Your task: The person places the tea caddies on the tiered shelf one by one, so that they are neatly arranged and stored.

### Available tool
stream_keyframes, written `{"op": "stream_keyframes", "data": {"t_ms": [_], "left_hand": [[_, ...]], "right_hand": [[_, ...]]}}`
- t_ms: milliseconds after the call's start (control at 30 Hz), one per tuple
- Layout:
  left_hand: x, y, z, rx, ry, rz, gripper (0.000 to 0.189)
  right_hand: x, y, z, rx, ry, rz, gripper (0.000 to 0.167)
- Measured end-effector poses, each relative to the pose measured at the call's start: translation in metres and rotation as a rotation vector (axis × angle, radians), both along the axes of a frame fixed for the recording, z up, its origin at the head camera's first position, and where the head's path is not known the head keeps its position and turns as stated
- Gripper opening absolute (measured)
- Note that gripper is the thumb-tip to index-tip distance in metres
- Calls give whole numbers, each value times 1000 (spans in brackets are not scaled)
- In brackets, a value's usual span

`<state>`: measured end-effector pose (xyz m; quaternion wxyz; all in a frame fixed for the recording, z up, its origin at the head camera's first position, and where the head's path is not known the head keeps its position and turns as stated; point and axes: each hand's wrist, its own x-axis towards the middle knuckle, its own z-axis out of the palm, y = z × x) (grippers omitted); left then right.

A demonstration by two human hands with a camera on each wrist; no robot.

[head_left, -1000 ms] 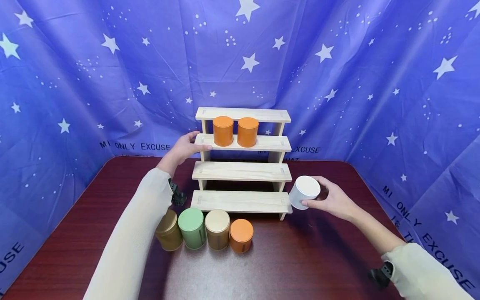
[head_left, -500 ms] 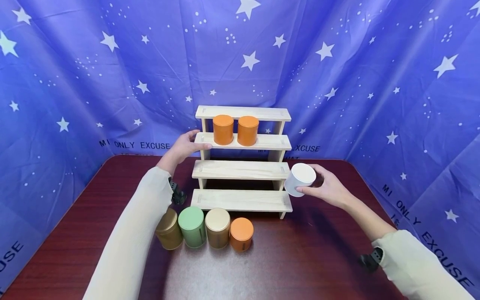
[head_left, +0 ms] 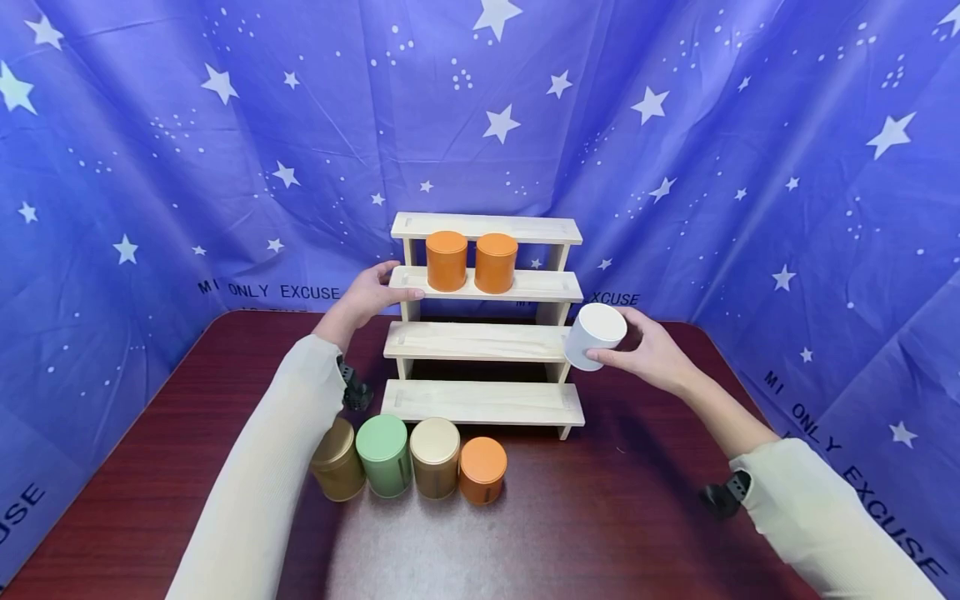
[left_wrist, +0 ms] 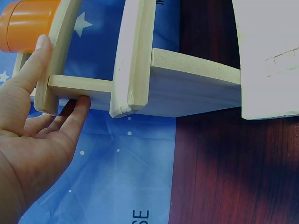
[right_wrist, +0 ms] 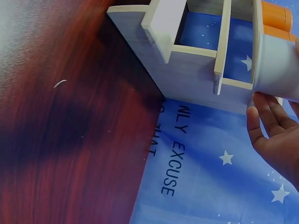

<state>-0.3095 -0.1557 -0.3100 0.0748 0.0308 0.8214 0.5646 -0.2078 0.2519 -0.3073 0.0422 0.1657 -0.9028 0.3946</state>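
Lifted higher and carried leftward since a second ago, the white tin (head_left: 592, 336) is up beside the right end of the third shelf from the top, and the right hand (head_left: 654, 354) has travelled with it.

Behind everything spreads a blue curtain (head_left: 442, 108) with white stars, dots and dark lettering. Below it lies the dark red-brown worktop (head_left: 622, 533), glossy near its front. On the worktop stands a pale wooden stand (head_left: 480, 340) of four stepped shelves. Two light sleeves (head_left: 247, 483) reach in from the lower corners.

Next come the hands. The left hand (head_left: 369, 296) grips the left end of the second shelf from the top, thumb on the board; the right hand holds the white tin off the worktop between thumb and fingers. Whether that tin touches the shelf end, I cannot tell.

In front of the stand, from the left, are a gold-brown tin (head_left: 339, 467), a green tin (head_left: 386, 462) and a cream-lidded brown tin (head_left: 436, 467), close together in a row. Smallest are the orange ones: a front orange tin (head_left: 483, 472) ending that row, and two upper orange tins (head_left: 446, 264) standing upright on the second shelf.
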Motion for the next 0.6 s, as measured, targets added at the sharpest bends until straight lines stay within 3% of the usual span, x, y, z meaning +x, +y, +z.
{"op": "stream_keyframes", "data": {"t_ms": [600], "left_hand": [[-1,-1,-2,5,1,-4,92]], "right_hand": [[-19,-13,19,12,10,-45,66]]}}
